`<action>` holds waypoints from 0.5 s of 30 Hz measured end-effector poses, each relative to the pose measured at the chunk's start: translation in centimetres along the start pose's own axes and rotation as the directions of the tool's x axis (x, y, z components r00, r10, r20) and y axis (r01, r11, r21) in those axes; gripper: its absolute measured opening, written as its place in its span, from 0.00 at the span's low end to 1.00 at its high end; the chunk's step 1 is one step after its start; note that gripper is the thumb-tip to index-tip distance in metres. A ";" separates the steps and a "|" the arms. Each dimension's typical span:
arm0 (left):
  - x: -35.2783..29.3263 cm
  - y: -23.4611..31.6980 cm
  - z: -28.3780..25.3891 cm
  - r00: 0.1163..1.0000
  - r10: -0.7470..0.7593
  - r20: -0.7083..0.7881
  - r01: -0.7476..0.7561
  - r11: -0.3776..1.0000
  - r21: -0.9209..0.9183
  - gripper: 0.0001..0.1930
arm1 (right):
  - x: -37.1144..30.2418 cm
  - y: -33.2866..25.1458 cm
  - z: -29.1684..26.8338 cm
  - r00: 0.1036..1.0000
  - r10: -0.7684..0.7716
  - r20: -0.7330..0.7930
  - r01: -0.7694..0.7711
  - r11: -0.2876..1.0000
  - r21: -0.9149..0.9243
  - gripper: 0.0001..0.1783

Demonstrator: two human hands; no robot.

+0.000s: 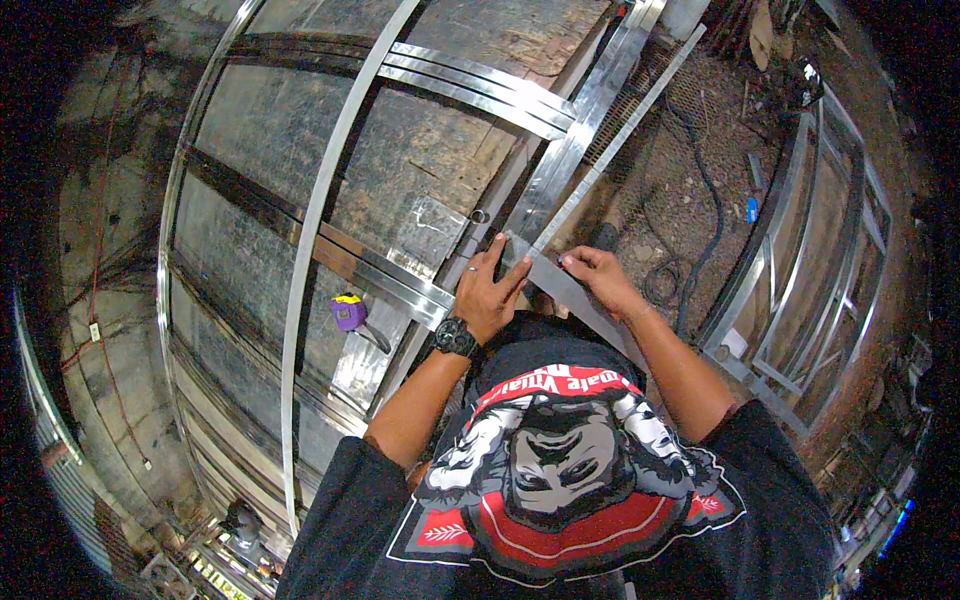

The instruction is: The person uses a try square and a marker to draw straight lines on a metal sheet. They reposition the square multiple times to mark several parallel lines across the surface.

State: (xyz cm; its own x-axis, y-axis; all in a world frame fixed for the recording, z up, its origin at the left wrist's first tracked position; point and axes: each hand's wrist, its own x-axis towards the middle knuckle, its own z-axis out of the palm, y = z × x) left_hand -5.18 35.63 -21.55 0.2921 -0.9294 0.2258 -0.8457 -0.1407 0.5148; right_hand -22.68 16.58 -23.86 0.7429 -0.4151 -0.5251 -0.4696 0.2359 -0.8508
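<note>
My left hand (pixel 488 295), with a dark watch on its wrist, presses its outstretched fingers on the end of a flat grey metal strip (pixel 575 296). Its thumb and fingertips lie near where the strip meets a narrow metal bar (pixel 620 140), which runs away to the upper right. Just right of the strip, my right hand (pixel 607 282) is closed in a pinch. A tiny dark tip shows at its fingers, too small to name. The strip's near end passes in front of my black shirt.
A large metal frame (pixel 300 260) with crossbars lies over worn boards on the left. A purple tape measure (pixel 348 313) rests there. At right, another metal frame (pixel 790 300) leans by the ground, and a dark cable (pixel 712 190) winds across the dirt near a small blue object (pixel 752 210).
</note>
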 end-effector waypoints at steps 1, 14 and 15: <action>0.0 0.0 0.0 1.000 0.002 0.001 -0.002 1.000 -0.003 0.31 | 0.0 0.2 0.0 1.000 -0.015 -0.010 0.016 1.000 0.005 0.16; 0.4 0.2 -0.2 0.997 0.044 -0.060 -0.043 0.999 0.006 0.31 | 1.8 -1.1 0.5 0.996 -0.078 0.046 0.081 0.994 -0.070 0.15; 0.4 0.1 -0.2 0.997 0.046 -0.062 -0.046 0.999 0.001 0.31 | 2.0 -0.9 0.6 0.994 -0.102 0.049 0.104 0.993 -0.052 0.15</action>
State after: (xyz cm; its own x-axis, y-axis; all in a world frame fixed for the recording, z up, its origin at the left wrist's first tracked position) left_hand -5.06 35.32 -21.29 0.2795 -0.9121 0.2999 -0.8590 -0.0980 0.5026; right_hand -20.52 16.07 -24.14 0.8095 -0.3929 -0.4363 -0.4136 0.1458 -0.8987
